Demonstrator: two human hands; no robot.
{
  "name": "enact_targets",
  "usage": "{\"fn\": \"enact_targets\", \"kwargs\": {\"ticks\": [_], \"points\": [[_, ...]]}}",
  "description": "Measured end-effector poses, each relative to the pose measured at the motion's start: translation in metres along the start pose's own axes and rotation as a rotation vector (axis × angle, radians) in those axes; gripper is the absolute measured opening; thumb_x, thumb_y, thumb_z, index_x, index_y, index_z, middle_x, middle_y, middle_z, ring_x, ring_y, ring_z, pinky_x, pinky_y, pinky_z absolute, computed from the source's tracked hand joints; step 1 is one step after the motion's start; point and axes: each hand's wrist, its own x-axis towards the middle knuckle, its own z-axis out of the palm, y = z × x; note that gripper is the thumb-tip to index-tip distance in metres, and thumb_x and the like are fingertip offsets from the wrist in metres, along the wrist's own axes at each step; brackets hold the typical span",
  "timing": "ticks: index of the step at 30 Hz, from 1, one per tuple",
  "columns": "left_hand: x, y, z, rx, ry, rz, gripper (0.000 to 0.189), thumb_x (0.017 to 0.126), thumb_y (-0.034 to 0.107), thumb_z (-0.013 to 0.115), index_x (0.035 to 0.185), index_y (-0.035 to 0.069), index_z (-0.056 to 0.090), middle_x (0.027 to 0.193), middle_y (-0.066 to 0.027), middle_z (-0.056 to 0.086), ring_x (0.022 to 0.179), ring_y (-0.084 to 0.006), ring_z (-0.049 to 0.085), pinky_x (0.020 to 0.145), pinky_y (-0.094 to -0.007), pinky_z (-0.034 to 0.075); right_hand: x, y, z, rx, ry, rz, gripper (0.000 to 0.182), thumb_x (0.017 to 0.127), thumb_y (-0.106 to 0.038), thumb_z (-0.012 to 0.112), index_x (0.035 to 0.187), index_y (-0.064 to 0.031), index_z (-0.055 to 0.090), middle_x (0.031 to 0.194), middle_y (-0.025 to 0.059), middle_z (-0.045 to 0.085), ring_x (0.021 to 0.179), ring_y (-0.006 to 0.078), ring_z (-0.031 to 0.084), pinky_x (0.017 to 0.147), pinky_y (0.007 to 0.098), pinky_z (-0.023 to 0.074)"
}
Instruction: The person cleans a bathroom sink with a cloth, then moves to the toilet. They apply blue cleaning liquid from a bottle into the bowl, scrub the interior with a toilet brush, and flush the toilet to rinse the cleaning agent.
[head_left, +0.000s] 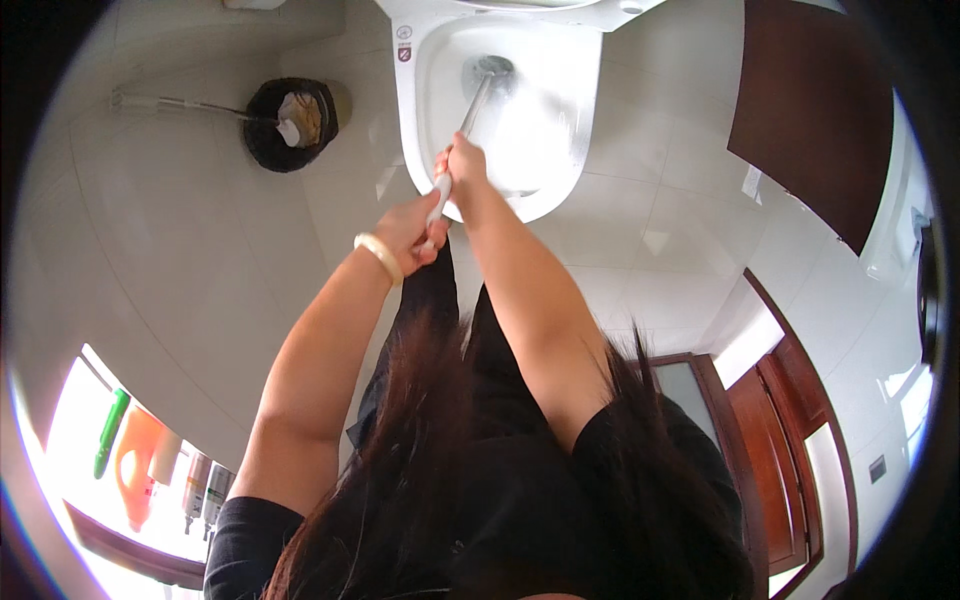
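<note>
A white toilet bowl (555, 165) stands before me at the top centre, its inside bright with glare. My left hand (409, 232), with a pale bangle at the wrist, is closed around the lower end of a toilet brush's white handle (442, 191). Farther up the same handle, near the bowl's front rim, my right hand (463, 165) grips it. The thin shaft runs from there down into the bowl. Its far end is at the drain opening (491, 67), where the brush head is hard to make out.
Left of the toilet, a bin with a black liner (262, 146) holds crumpled paper. Bottles, one an orange jug (136, 457), stand by the window at lower left. A dark brown panel (814, 112) is at upper right, and a wooden door (769, 465) at lower right.
</note>
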Motion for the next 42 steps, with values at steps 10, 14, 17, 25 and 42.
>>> {"fn": "enact_targets", "kwargs": {"ticks": [10, 14, 17, 25, 42], "points": [[0.018, -0.1, 0.016, 0.101, -0.05, 0.031, 0.033, 0.09, 0.036, 0.038, 0.118, 0.021, 0.042, 0.056, -0.0004, 0.042, 0.041, -0.0108, 0.041, 0.034, -0.0255, 0.032, -0.022, 0.027, -0.078, -0.406, 0.047, 0.039, 0.044, 0.091, -0.039, 0.036, 0.059, -0.0085, 0.037, 0.043, 0.0043, 0.037, 0.032, 0.0162, 0.034, 0.031, 0.0311, 0.0286], [-0.009, -0.135, -0.041, 0.377, -0.026, 0.073, 0.038, 0.09, 0.037, 0.036, 0.125, 0.021, 0.037, 0.057, -0.0006, 0.039, 0.039, -0.01, 0.039, 0.031, -0.0236, 0.034, -0.077, 0.085, -0.066, -0.381, 0.166, 0.079, 0.043, 0.091, -0.045, 0.033, 0.067, -0.0094, 0.038, 0.047, 0.002, 0.037, 0.034, 0.0141, 0.033, 0.032, 0.0278, 0.0276], [-0.033, -0.139, -0.067, 0.527, 0.066, 0.09, 0.034, 0.089, 0.031, 0.037, 0.117, 0.013, 0.041, 0.054, -0.0065, 0.044, 0.037, -0.0166, 0.044, 0.03, -0.029, 0.034, -0.104, 0.111, -0.055, -0.363, 0.215, 0.211, 0.044, 0.09, -0.048, 0.03, 0.069, -0.0101, 0.039, 0.047, 0.003, 0.038, 0.034, 0.0157, 0.034, 0.034, 0.0324, 0.0299], [-0.012, -0.046, -0.037, 0.772, 0.004, 0.2, 0.036, 0.09, 0.033, 0.034, 0.115, 0.009, 0.038, 0.056, -0.0117, 0.049, 0.033, -0.0201, 0.043, 0.032, -0.0311, 0.036, -0.038, 0.056, -0.019, -0.227, 0.174, -0.019, 0.041, 0.092, -0.037, 0.033, 0.064, -0.0078, 0.036, 0.045, 0.0039, 0.036, 0.034, 0.0159, 0.035, 0.031, 0.0297, 0.03], [0.056, -0.149, 0.015, -0.605, -0.513, -0.129, 0.029, 0.092, 0.041, 0.032, 0.089, 0.016, 0.046, 0.055, 0.004, 0.04, 0.043, -0.006, 0.034, 0.035, -0.0193, 0.019, -0.03, 0.011, -0.067, -1.955, 0.226, -0.094, 0.017, 0.076, -0.011, 0.052, 0.077, 0.0009, 0.064, 0.075, 0.0152, 0.065, 0.075, 0.0253, 0.064, 0.066, 0.0332, 0.0504]]}}
